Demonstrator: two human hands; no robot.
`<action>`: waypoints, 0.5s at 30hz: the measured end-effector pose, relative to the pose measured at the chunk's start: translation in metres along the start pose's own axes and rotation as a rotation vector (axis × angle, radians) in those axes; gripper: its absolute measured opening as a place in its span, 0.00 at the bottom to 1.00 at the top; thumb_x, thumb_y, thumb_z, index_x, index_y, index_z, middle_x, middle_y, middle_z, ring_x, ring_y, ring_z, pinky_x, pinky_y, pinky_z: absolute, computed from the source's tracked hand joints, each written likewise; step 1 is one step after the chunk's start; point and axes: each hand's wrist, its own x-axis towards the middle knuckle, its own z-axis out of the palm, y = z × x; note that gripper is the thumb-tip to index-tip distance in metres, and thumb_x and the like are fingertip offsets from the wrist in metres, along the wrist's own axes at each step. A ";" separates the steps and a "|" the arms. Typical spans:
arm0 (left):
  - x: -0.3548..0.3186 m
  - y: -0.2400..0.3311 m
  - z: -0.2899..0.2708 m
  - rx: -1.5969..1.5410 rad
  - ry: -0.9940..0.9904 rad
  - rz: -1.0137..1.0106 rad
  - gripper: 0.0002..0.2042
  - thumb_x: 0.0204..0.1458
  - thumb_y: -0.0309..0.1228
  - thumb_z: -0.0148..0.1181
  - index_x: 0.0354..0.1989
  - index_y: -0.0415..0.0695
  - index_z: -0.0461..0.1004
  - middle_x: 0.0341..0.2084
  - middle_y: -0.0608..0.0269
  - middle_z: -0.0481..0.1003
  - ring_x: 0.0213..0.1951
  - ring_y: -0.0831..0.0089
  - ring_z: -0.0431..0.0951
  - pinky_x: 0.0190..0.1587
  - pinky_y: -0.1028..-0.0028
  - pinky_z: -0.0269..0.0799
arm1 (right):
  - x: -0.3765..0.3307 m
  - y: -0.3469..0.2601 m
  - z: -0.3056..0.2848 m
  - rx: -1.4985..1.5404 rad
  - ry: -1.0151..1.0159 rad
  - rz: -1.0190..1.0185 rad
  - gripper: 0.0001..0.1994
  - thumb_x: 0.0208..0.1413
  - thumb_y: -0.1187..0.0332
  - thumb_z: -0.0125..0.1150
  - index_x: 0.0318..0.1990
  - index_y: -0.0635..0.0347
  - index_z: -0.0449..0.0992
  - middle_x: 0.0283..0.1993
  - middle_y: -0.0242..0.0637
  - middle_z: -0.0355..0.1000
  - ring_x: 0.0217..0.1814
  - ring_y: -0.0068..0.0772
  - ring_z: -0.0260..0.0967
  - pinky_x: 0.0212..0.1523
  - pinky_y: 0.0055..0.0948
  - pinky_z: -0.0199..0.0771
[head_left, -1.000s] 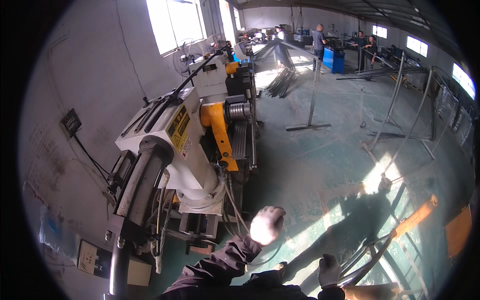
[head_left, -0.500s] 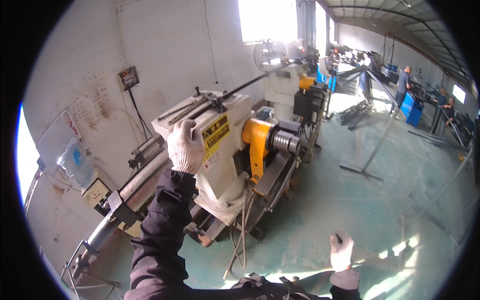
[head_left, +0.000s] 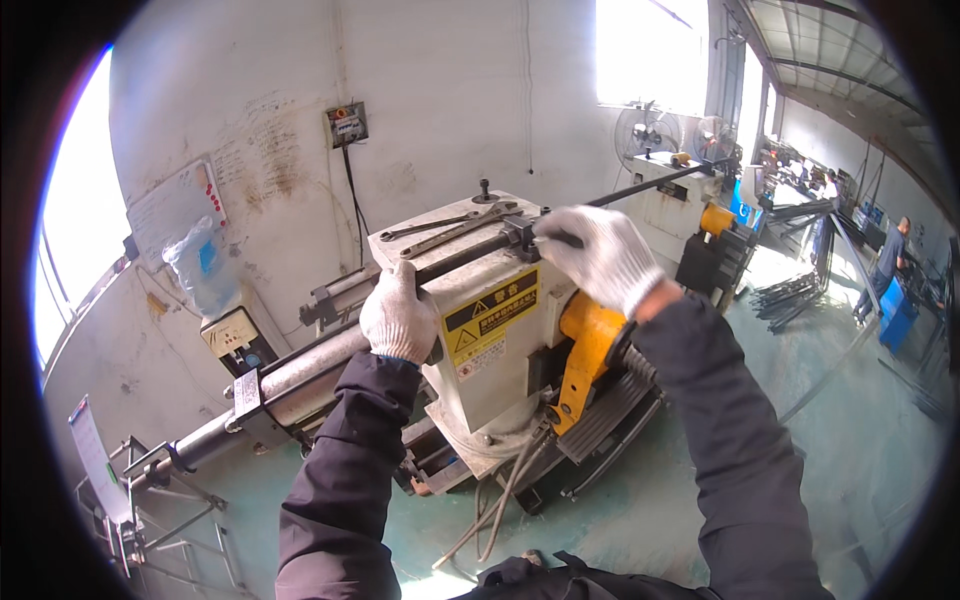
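A long dark metal rod (head_left: 462, 258) runs over the top of a cream machine housing (head_left: 485, 385) and through a small black clamp block (head_left: 518, 233). My left hand (head_left: 400, 315), in a white knit glove, is closed at the rod's near end, fingers partly hidden. My right hand (head_left: 605, 260), gloved alike, is beside the clamp block with its fingers curled; what they hold, if anything, is hidden. On the housing's top lie an open-ended wrench (head_left: 465, 232) and another slim wrench (head_left: 425, 226), near an upright bolt (head_left: 485, 190).
An orange bracket (head_left: 582, 345) juts from the housing's right side. Cables (head_left: 500, 505) hang below it. A thick tube (head_left: 300, 378) extends left, near a water dispenser (head_left: 240, 335). A second machine (head_left: 665, 205) stands beyond; a person (head_left: 888, 262) stands far right.
My right hand has risen from low on the right to the clamp block. My left hand stays at the housing's left edge. The view has swung left.
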 end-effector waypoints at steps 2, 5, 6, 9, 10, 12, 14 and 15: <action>0.000 0.000 0.003 -0.028 0.026 -0.020 0.12 0.59 0.25 0.67 0.50 0.39 0.78 0.43 0.41 0.82 0.44 0.39 0.86 0.46 0.46 0.83 | 0.050 0.031 0.027 -0.113 -0.162 0.062 0.14 0.66 0.63 0.70 0.56 0.56 0.89 0.51 0.48 0.88 0.54 0.56 0.87 0.61 0.49 0.86; 0.001 0.000 0.007 -0.033 0.047 -0.030 0.11 0.57 0.25 0.68 0.48 0.41 0.77 0.41 0.41 0.81 0.42 0.38 0.85 0.45 0.46 0.81 | 0.112 0.062 0.075 -0.167 -0.366 0.089 0.19 0.61 0.73 0.67 0.59 0.55 0.89 0.56 0.49 0.88 0.61 0.56 0.85 0.67 0.48 0.83; 0.001 0.000 0.007 -0.029 0.046 -0.033 0.11 0.57 0.25 0.68 0.47 0.41 0.77 0.41 0.42 0.80 0.42 0.38 0.85 0.44 0.45 0.81 | 0.130 0.069 0.093 -0.179 -0.435 0.058 0.21 0.61 0.75 0.65 0.62 0.55 0.88 0.59 0.49 0.88 0.63 0.56 0.85 0.68 0.48 0.83; 0.001 0.001 0.009 -0.036 0.037 -0.058 0.09 0.58 0.24 0.67 0.45 0.42 0.77 0.40 0.43 0.80 0.41 0.38 0.84 0.43 0.45 0.80 | 0.167 0.086 0.146 -0.242 -0.668 0.030 0.29 0.64 0.85 0.61 0.70 0.50 0.85 0.68 0.50 0.85 0.71 0.56 0.83 0.72 0.47 0.83; 0.001 0.002 0.009 -0.047 0.041 -0.077 0.08 0.57 0.23 0.65 0.44 0.42 0.77 0.38 0.44 0.79 0.41 0.38 0.83 0.44 0.47 0.80 | 0.171 0.095 0.159 -0.203 -0.748 0.077 0.28 0.65 0.83 0.62 0.70 0.49 0.85 0.68 0.50 0.85 0.70 0.56 0.84 0.71 0.46 0.83; 0.002 0.003 0.009 -0.046 0.038 -0.098 0.07 0.56 0.21 0.64 0.43 0.42 0.76 0.37 0.46 0.79 0.41 0.39 0.82 0.44 0.49 0.79 | 0.182 0.107 0.186 -0.210 -0.827 0.030 0.27 0.65 0.82 0.65 0.69 0.49 0.87 0.67 0.50 0.86 0.68 0.55 0.85 0.70 0.46 0.84; 0.003 0.004 0.010 -0.033 0.033 -0.106 0.07 0.57 0.22 0.65 0.42 0.42 0.76 0.36 0.46 0.79 0.41 0.40 0.82 0.44 0.50 0.79 | 0.184 0.118 0.207 -0.233 -0.856 -0.075 0.21 0.65 0.80 0.66 0.63 0.55 0.88 0.64 0.51 0.87 0.67 0.56 0.86 0.68 0.47 0.84; 0.004 0.004 0.010 -0.014 0.032 -0.112 0.08 0.57 0.23 0.66 0.43 0.42 0.76 0.37 0.46 0.79 0.41 0.39 0.83 0.44 0.49 0.79 | 0.186 0.121 0.214 -0.245 -0.870 -0.131 0.20 0.65 0.80 0.66 0.63 0.57 0.88 0.63 0.52 0.87 0.66 0.57 0.86 0.68 0.47 0.85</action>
